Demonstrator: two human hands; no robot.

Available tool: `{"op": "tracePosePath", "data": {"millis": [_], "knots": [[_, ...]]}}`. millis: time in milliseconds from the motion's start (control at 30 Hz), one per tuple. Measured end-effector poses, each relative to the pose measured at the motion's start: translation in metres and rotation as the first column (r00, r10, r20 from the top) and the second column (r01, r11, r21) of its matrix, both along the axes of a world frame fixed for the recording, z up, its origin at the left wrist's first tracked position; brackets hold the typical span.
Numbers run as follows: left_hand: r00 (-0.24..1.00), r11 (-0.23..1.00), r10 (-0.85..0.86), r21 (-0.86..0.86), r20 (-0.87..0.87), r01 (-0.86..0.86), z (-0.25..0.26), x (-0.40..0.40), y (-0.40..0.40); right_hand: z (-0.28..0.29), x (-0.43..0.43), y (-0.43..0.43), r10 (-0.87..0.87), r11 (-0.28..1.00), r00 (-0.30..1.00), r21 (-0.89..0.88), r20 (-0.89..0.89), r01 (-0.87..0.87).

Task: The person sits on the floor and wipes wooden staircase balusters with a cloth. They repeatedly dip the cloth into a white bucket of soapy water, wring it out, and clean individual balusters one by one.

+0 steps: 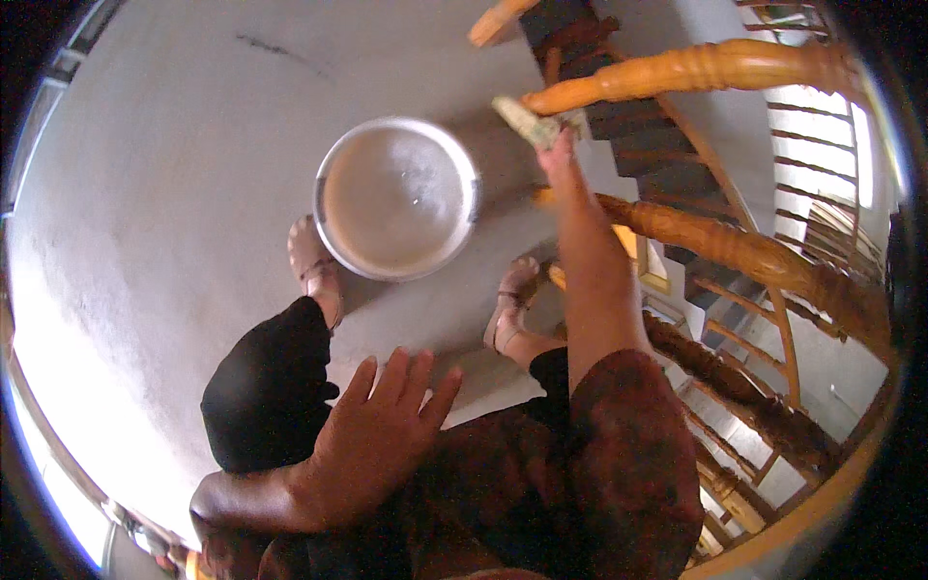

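My right hand (558, 151) reaches forward and grips a pale, greenish-white cloth (528, 122). The cloth meets the lower end of a turned wooden baluster (652, 76); whether it wraps around the wood I cannot tell. My left hand (388, 428) rests near my lap with its fingers spread and nothing in it. Between my feet and a little ahead stands a round metal basin (470, 156) of cloudy, greyish water (395, 199).
A second turned baluster (718, 239) and more of the wooden railing run along my right. Beyond them a staircase (645, 145) with dark treads drops away. Grey floor (181, 159) spreads ahead and left. My sandalled feet (312, 254) flank the basin.
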State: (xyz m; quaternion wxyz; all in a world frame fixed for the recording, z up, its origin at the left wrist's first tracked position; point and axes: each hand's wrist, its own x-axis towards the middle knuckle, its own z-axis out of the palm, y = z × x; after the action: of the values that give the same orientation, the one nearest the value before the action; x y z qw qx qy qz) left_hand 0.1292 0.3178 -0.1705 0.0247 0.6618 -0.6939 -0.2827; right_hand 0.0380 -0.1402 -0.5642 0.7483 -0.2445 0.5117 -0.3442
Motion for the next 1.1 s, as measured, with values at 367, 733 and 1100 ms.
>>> {"op": "tracePosePath", "data": {"millis": [367,733,1100], "knots": [[0.998,0.983,0.049,-0.180,0.047,-0.040,-0.005,-0.010,-0.005,0.320,0.015,0.059,-0.291,0.710,0.944,-0.626,0.157,0.323],[1.000,0.999,0.029,-0.029,-0.008,-0.029,-0.003,-0.019,-0.029,0.231,0.004,0.020,-0.684,0.292,0.520,-0.845,-0.512,-0.447],[0.909,0.877,0.209,-0.343,-0.360,-0.337,-0.013,-0.025,-0.076,0.351,-0.061,0.164,0.453,0.838,0.884,-0.287,-0.111,-0.465]]}}
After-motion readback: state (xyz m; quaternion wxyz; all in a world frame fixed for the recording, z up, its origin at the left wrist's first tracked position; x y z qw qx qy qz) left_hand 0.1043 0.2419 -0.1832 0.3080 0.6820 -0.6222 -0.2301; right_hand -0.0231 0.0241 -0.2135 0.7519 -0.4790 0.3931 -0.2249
